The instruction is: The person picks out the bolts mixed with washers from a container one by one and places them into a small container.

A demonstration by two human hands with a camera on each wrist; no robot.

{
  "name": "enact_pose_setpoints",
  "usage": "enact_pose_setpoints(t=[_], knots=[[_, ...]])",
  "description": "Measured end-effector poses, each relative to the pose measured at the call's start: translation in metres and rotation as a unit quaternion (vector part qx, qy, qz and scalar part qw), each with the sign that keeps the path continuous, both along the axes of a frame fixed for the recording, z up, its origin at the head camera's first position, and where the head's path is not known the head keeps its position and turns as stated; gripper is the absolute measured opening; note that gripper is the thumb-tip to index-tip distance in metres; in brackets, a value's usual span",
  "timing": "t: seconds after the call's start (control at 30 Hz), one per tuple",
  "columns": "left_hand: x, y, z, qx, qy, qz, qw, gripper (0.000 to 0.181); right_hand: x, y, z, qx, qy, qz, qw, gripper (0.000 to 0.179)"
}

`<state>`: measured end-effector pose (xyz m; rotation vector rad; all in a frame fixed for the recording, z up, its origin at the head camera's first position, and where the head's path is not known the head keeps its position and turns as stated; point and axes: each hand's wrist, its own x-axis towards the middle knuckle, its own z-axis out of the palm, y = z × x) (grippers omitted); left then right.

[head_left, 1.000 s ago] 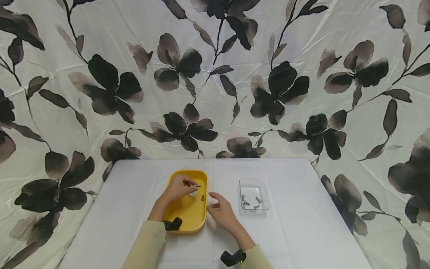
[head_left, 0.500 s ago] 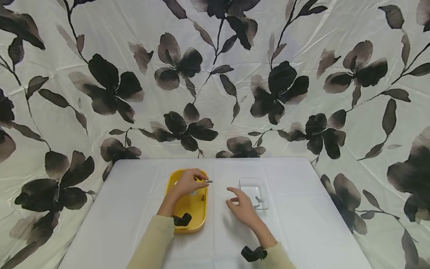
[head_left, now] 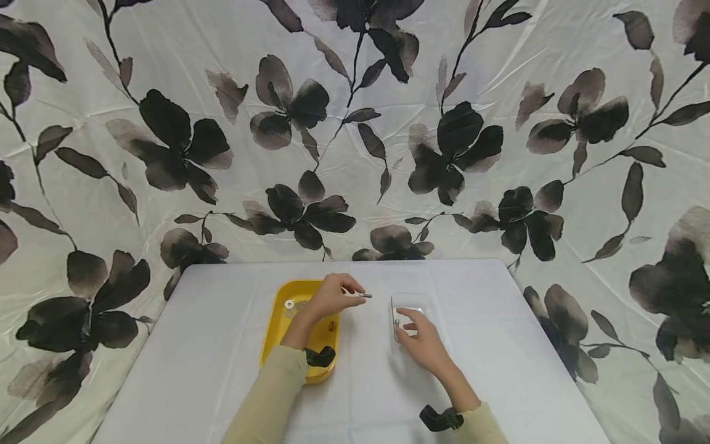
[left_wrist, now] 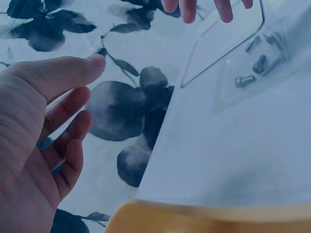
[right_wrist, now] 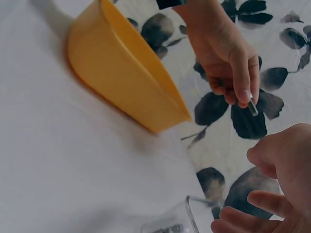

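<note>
My left hand pinches a small metal screw between thumb and fingers, past the right rim of the yellow tray. The threaded end of that screw shows in the left wrist view, beyond the thumb. My right hand hovers by a clear plastic box, fingers loosely bent with nothing between them. Several screws lie in the box; in the head view the right hand covers most of them. Inside the tray are a white washer and another screw.
Both containers stand on a table with a white cloth, the tray left and the box right. Behind its far edge hangs a floral curtain. Each wrist wears a black camera mount.
My left hand has lifted the screw up out of the tray and carried it rightward. The right hand has moved right, from beside the tray to the clear box.
</note>
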<state>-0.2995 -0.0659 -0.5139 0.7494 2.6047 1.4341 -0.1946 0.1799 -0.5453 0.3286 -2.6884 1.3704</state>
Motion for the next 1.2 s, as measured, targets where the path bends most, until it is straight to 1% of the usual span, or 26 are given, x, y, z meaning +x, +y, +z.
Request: enact_pose_setpoints(t=[0.2, 0.37, 0.47, 0.63, 0.77, 0.9, 1.0, 1.13, 1.2], knots=[[-0.001, 0.017, -0.004, -0.007, -0.012, -0.01, 0.9999, 0.014, 0.0, 0.016, -0.003, 0.022, -0.003, -0.043, 0.9988, 0.039], [-0.003, 0.032, -0.009, 0.001, -0.011, -0.021, 0.9997, 0.015, -0.001, 0.027, -0.006, 0.006, 0.025, -0.07, 0.9972, 0.033], [-0.004, 0.043, -0.014, 0.005, -0.01, -0.028, 0.9995, 0.016, -0.002, 0.031, -0.007, 0.003, 0.031, -0.086, 0.9958, 0.03], [-0.002, 0.059, -0.021, 0.007, -0.013, -0.027, 0.9995, 0.016, -0.002, 0.036, -0.011, 0.012, 0.04, -0.104, 0.9937, 0.028], [-0.001, 0.069, -0.023, 0.009, -0.015, -0.025, 0.9995, 0.015, -0.002, 0.04, -0.016, 0.02, 0.046, -0.114, 0.9922, 0.028], [0.0, 0.077, -0.025, 0.01, -0.017, -0.03, 0.9993, 0.016, -0.004, 0.044, -0.022, 0.025, 0.038, -0.123, 0.9914, 0.03], [0.001, 0.083, -0.027, 0.012, -0.016, -0.043, 0.9989, 0.017, -0.004, 0.047, -0.027, 0.021, 0.026, -0.129, 0.9911, 0.031], [0.002, 0.092, -0.03, 0.005, -0.02, -0.053, 0.9984, 0.015, -0.005, 0.05, -0.036, 0.003, 0.015, -0.133, 0.991, 0.032], [0.003, 0.097, -0.032, 0.002, -0.025, -0.053, 0.9983, 0.014, -0.005, 0.052, -0.04, -0.01, 0.011, -0.134, 0.9909, 0.033]])
